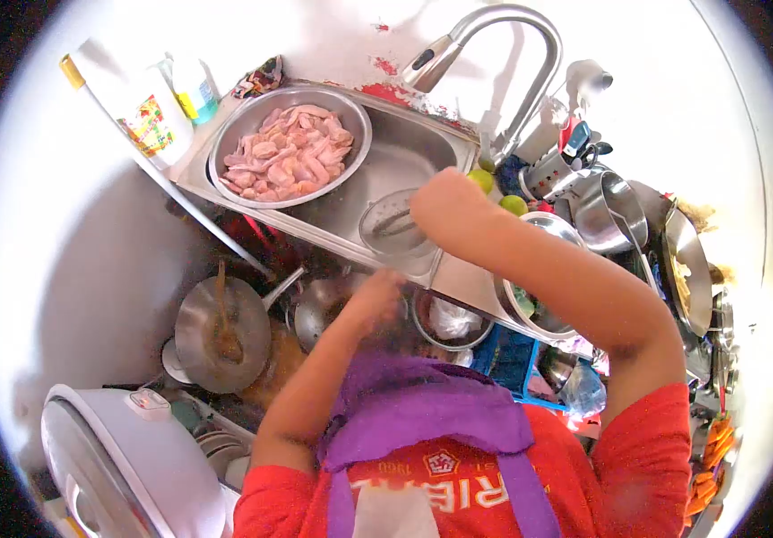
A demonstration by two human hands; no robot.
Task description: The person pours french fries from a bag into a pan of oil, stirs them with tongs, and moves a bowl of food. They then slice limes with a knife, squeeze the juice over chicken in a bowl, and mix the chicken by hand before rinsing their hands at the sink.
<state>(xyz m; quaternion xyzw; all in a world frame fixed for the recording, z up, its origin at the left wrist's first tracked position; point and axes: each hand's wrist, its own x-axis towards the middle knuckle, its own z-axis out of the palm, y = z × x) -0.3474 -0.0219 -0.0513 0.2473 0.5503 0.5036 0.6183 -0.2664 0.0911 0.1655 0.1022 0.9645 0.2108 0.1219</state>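
My right hand (444,204) is curled closed over the right side of the sink, and its fingers are turned away from view. It overlaps the right edge of a round grey metal piece (377,229) with a bar across its middle, like a lid or strainer; I cannot tell what the fingers grip. Below the sink's front edge, my left hand (377,300) is smeared by motion, near a dark wok (319,309). A large metal basin (364,134) full of raw chicken pieces (288,152) rests across the left part of the steel sink (404,148).
A curved faucet (548,54) rises behind the sink. Green limes (513,205) and metal bowls (615,211) stand at the right. Lower left are a pan with a wooden spoon (225,332) and a white rice cooker (135,448). Bottles (194,99) stand at the back left.
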